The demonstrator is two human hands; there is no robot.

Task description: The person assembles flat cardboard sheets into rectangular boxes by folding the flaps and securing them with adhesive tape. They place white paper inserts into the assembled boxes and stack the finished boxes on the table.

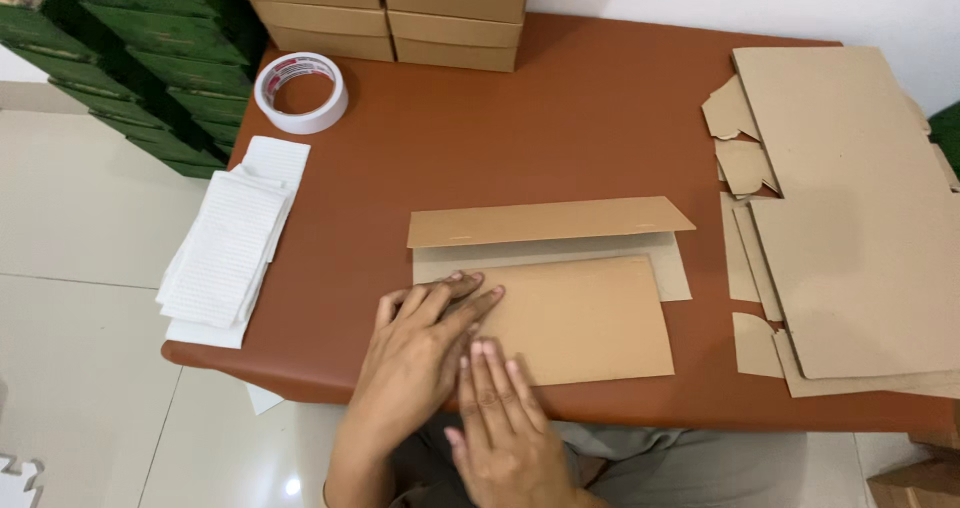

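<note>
A flat brown cardboard box blank (580, 313) lies partly folded on the reddish-brown table (560, 128), its far flap (545, 221) raised along a crease. My left hand (420, 348) presses flat on the blank's near left corner, fingers spread. Just to its right, my right hand (500, 418) rests palm down with its fingertips on the blank's near edge. Neither hand grips anything.
A stack of unfolded cardboard blanks (850, 218) covers the table's right side. A roll of white tape (301, 92) sits at the far left, and a pile of white paper sheets (230, 248) overhangs the left edge. Folded brown boxes (400, 13) and green boxes (140, 48) stand behind.
</note>
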